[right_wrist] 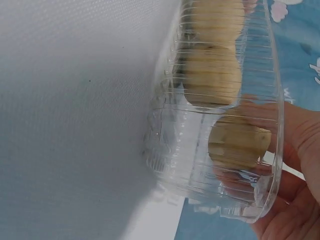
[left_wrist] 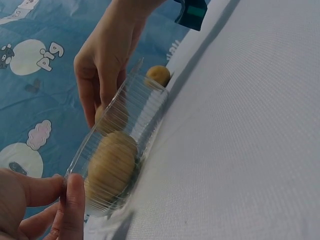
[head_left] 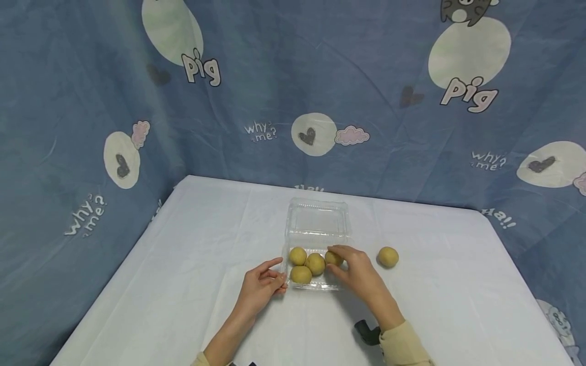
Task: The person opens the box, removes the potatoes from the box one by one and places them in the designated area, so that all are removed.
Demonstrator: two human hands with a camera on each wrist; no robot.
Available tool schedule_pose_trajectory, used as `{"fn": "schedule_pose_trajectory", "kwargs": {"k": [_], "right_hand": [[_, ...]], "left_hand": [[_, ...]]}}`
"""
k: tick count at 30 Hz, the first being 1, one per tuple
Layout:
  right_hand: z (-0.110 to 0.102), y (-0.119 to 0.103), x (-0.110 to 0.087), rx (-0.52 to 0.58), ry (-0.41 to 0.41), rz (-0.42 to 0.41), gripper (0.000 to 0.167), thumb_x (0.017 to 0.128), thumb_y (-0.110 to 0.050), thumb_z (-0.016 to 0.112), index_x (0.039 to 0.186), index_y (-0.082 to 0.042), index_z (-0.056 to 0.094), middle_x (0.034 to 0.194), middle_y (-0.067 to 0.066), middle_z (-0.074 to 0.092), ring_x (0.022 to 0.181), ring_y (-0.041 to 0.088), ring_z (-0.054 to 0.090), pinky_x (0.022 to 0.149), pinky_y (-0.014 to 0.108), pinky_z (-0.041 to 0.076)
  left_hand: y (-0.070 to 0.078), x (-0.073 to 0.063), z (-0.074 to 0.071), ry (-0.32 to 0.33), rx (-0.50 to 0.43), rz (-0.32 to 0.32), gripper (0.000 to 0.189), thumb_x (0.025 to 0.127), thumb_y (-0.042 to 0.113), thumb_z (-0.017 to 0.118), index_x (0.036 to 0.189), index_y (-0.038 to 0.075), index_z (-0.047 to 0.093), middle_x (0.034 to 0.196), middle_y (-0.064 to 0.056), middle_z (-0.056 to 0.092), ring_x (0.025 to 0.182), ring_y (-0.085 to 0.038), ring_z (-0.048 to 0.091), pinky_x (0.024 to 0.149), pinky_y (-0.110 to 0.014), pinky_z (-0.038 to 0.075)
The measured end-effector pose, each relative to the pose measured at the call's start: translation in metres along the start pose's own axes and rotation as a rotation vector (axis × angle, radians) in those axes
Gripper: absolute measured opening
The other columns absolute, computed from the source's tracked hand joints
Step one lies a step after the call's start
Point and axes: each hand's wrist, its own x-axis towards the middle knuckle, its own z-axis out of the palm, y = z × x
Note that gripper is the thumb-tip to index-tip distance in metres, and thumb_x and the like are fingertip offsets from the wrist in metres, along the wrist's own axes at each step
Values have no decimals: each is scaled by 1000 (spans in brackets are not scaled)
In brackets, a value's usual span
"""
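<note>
A hinged clear plastic container (head_left: pixel 327 283) lies on the table with its lid (head_left: pixel 319 220) laid back. In its left part sit three round, yellow-brown, potato-like pieces, one of them a middle piece (head_left: pixel 315 264). My left hand (head_left: pixel 261 287) pinches the container's left rim between thumb and fingers, as the left wrist view shows. At the right side, my right hand (head_left: pixel 359 274) grips another yellow-brown piece (right_wrist: pixel 237 142) from above, fingers reaching inside the container. That piece hangs above the container's floor in the right wrist view, apart from the others.
One more yellow-brown piece (head_left: pixel 387 257) lies on the white-covered table (head_left: pixel 439 295), right of the container. A dark curved object (head_left: pixel 368 333) shows by the right wrist. Blue printed cloth (head_left: pixel 256 91) hangs behind the table and along its sides.
</note>
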Motion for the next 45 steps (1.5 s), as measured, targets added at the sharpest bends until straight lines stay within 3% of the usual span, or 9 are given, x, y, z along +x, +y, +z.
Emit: {"fn": "schedule_pose_trajectory", "kwargs": {"k": [14,21,45], "right_hand": [[-1,6,-1,75,44,-10,40,81,-8,81,118,-2,68,115,11,68,102,24,66,90,39,57],[-4,9,-3,147,62,-14,38,81,-6,81,117,1,68,113,11,69,104,24,66,91,35,57],[-15,11,-14,165,119,-23,40,78,-4,83,115,0,70,112,11,69,101,24,66,87,29,58]], "left_hand": [[-1,0,0,-2,6,10,46,90,-1,69,134,-4,55,88,-13,62,75,-19,68,69,-27,62],[-1,0,1,4,14,8,46,91,-2,68,134,-4,54,87,-12,62,74,-19,68,69,-27,62],[-1,0,1,3,4,10,46,90,-1,69,134,-4,55,87,-12,62,74,-19,67,68,-27,62]]}}
